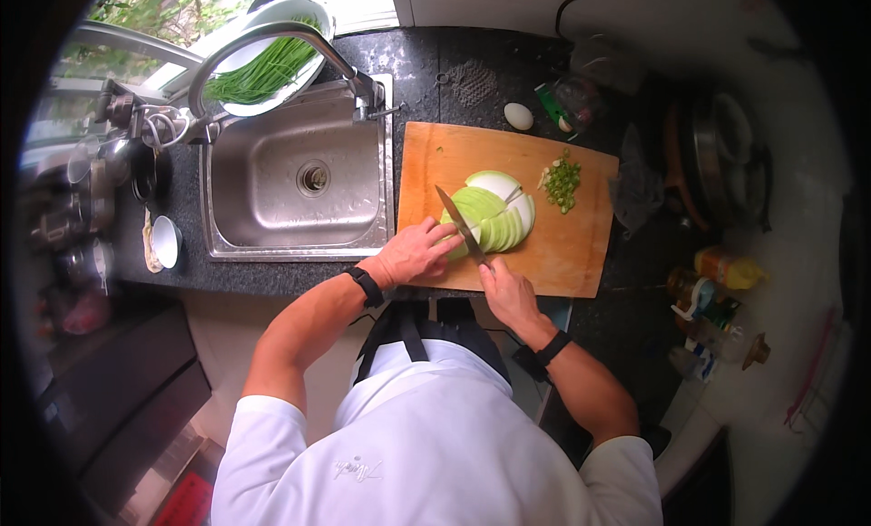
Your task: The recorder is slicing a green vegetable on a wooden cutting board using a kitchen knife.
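On the wooden cutting board point(503, 142) lies a pale green, white-fleshed vegetable point(500, 230), cut into thin, overlapping slices; it may be a gourd or a radish. My right hand point(510, 291) grips the handle of a kitchen knife point(457, 216). Its blade points away and to the left across the left part of the slices. My left hand point(422, 254) has its fingertips on the near left end of the vegetable, close beside the blade, and partly hides that end. A small pile of chopped green pieces point(563, 184) rests at the board's right.
Left of the board is a steel sink point(292, 186) with an arched faucet point(272, 29). Behind it stands a white basin point(252, 108) of green chives or scallions. An egg point(518, 116) and a chainmail scrubber point(474, 84) lie beyond the board. Bottles point(728, 267) stand right; a white bowl point(166, 242) is left.
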`<state>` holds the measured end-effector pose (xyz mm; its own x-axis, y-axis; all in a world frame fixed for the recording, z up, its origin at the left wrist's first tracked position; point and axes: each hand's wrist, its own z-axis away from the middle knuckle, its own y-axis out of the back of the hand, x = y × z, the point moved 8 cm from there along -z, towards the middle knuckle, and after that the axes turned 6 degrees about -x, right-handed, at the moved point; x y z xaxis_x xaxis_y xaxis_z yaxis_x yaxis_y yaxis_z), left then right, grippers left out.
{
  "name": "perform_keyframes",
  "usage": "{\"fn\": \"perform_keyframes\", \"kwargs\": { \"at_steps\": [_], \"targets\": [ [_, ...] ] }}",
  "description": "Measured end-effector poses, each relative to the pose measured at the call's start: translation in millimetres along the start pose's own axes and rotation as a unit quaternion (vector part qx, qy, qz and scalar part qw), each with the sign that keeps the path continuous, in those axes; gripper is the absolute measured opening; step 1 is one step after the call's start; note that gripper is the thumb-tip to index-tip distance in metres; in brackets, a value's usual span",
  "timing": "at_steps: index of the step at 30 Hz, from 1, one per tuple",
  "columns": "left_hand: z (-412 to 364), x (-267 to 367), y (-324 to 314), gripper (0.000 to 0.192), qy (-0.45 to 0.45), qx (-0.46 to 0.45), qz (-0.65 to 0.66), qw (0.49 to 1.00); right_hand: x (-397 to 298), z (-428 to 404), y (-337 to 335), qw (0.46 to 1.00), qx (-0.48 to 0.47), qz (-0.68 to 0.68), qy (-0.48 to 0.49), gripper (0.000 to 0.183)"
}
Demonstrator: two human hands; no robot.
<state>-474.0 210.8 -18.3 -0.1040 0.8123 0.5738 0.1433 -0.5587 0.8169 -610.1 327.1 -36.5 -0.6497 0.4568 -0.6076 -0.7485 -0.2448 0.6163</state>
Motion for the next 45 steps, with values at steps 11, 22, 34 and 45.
{"fn": "perform_keyframes", "kwargs": {
  "at_steps": [11,22,34,45],
  "targets": [
    [4,-3,-5,0.069,0.007,0.009,-0.008,1.000,-18,32,36,0.998,-0.011,0.059,0.020,0.034],
    [4,-5,-6,0.068,0.003,0.014,-0.001,1.000,-17,27,31,0.997,-0.039,0.074,-0.002,0.034],
    [4,-6,-5,0.068,-0.006,0.034,0.014,0.999,4,-12,-20,0.999,-0.038,0.034,-0.019,0.036],
    [5,-5,-9,0.064,0.005,0.028,0.000,1.000,4,-11,-19,1.000,-0.004,0.013,0.005,0.037]
  ]
}}
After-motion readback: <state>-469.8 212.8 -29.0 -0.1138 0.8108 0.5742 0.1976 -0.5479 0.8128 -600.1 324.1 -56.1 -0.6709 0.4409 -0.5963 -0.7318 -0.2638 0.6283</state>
